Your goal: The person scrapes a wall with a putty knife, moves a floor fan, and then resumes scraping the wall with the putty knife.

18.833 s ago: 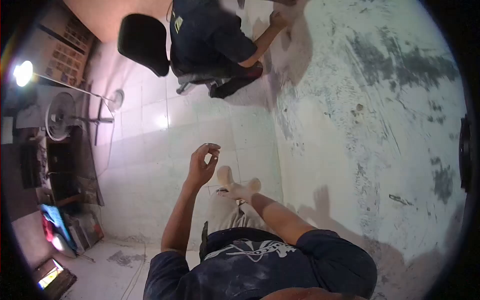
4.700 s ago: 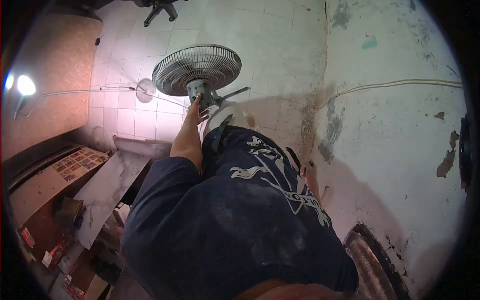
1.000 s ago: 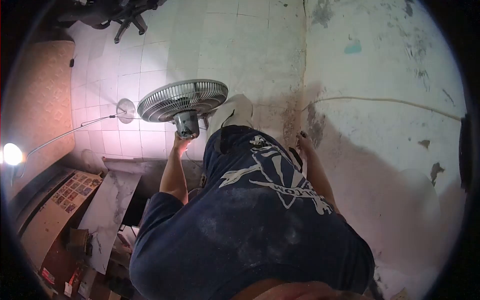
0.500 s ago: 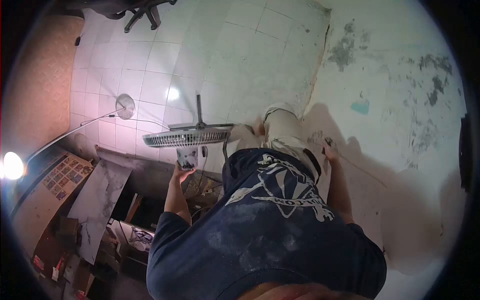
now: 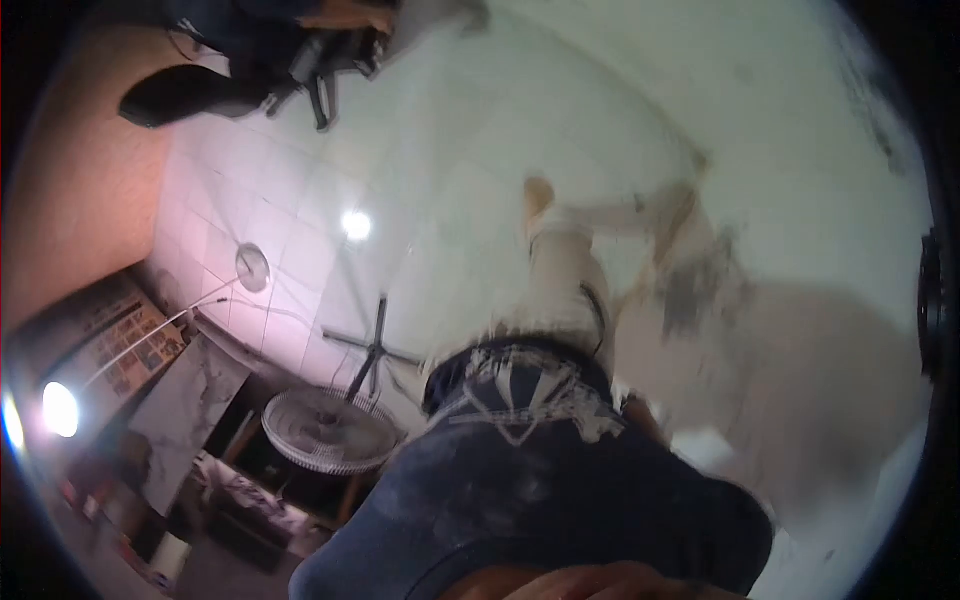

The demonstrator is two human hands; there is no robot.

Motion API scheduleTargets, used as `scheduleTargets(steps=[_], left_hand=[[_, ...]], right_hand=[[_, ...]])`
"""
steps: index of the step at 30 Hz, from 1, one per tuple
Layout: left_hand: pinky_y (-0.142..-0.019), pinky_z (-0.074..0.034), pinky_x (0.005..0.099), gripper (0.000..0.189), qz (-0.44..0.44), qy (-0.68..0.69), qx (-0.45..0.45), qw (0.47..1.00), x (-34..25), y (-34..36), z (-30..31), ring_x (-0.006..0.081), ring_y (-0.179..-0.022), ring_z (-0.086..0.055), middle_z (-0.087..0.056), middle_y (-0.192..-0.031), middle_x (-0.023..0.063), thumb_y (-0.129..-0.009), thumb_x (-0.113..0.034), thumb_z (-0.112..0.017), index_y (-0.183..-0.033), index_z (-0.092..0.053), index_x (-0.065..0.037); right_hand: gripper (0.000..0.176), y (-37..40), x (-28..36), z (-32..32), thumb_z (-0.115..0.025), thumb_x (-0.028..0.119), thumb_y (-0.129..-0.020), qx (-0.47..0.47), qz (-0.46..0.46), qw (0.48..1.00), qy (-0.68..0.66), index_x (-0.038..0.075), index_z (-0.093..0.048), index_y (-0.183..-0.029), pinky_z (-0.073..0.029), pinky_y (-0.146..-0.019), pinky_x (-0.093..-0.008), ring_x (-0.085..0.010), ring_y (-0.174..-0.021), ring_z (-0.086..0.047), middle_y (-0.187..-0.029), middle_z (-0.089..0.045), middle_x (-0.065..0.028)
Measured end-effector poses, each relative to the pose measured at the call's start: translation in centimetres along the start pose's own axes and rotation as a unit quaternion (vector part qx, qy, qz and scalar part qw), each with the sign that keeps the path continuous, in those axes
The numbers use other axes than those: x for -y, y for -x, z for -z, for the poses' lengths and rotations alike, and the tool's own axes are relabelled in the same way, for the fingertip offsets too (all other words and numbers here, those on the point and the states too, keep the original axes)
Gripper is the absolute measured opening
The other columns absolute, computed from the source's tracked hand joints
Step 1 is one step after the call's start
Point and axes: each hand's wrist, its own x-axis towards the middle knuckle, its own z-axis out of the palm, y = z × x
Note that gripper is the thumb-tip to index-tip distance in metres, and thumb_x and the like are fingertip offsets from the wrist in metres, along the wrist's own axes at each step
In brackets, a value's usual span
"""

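Note:
My right hand [image 5: 638,412] shows only in part, just past the right edge of my dark shirt [image 5: 520,480]. It is low beside the pale wall [image 5: 820,170], and motion smears its fingers, so what it holds cannot be made out. My left hand and forearm are out of sight. The nearest object on the left side is a round pedestal fan [image 5: 330,430] with a wire cage. My leg in light trousers [image 5: 565,275] is stretched forward, with a bare foot [image 5: 538,195] on the floor.
A lit lamp [image 5: 60,409] on a thin pole rises from a round base [image 5: 253,268]. Marble-patterned board [image 5: 195,420] and cluttered shelves [image 5: 250,500] line the left. The fan's crossed legs [image 5: 375,350] spread over tiles. A black chair [image 5: 310,85] stands at the top.
My view has swung and blurred. My left hand, which held a pale container beside the fan, has left view. My right hand appears closer to my body, and more of the chair shows.

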Motion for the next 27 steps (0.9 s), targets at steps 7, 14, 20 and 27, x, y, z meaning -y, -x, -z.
scheduleTargets(steps=[7,14,20,27], left_hand=[[-0.072,-0.049,0.0311,0.013,-0.228,-0.131,0.067,0.963,-25.4,2.6,-5.9,0.024,-0.086,-0.058,-0.062,-0.089,0.0124,-0.081,-0.011,-0.06,-0.09,-0.058,-0.002],[-0.07,-0.047,0.0329,0.01,-0.487,0.038,-0.018,0.873,-63.4,4.1,1.5,0.0231,-0.079,-0.059,-0.061,-0.082,0.0092,-0.075,-0.003,-0.058,-0.085,-0.057,-0.003],[-0.078,-0.046,0.0381,0.029,-0.566,-0.151,-0.027,0.81,-82.1,1.7,0.3,0.0298,-0.089,-0.058,-0.061,-0.092,0.0132,-0.078,-0.026,-0.062,-0.098,-0.054,-0.008],[-0.075,-0.047,0.0386,0.033,-0.625,-0.179,-0.013,0.759,-94.4,4.8,1.5,0.029,-0.087,-0.059,-0.062,-0.091,0.0154,-0.078,-0.026,-0.063,-0.104,-0.053,-0.007]], right_hand=[[0.053,-19.5,46.8,32.9,-0.058,0.044,-0.081,-0.219,0.183,0.958,0.023,-0.002,-0.052,-0.108,-0.044,-0.067,-0.034,-0.0214,-0.076,-0.054,-0.088,-0.059,-0.0072],[0.017,-8.4,71.2,42.6,-0.051,0.015,-0.088,-0.008,0.43,0.846,-0.317,0.01,-0.042,-0.074,-0.028,-0.047,-0.0206,-0.0035,-0.054,-0.03,-0.062,-0.035,0.0063],[0.02,-5.3,70.0,47.5,-0.051,0.017,-0.089,-0.119,0.496,0.763,-0.396,0.01,-0.04,-0.073,-0.024,-0.048,-0.0207,-0.0045,-0.055,-0.03,-0.06,-0.033,0.0049],[0.028,-6.7,70.8,54.0,-0.05,0.023,-0.088,-0.204,0.563,0.655,-0.461,0.009,-0.037,-0.067,-0.025,-0.046,-0.0244,-0.008,-0.052,-0.027,-0.059,-0.031,0.0025]])
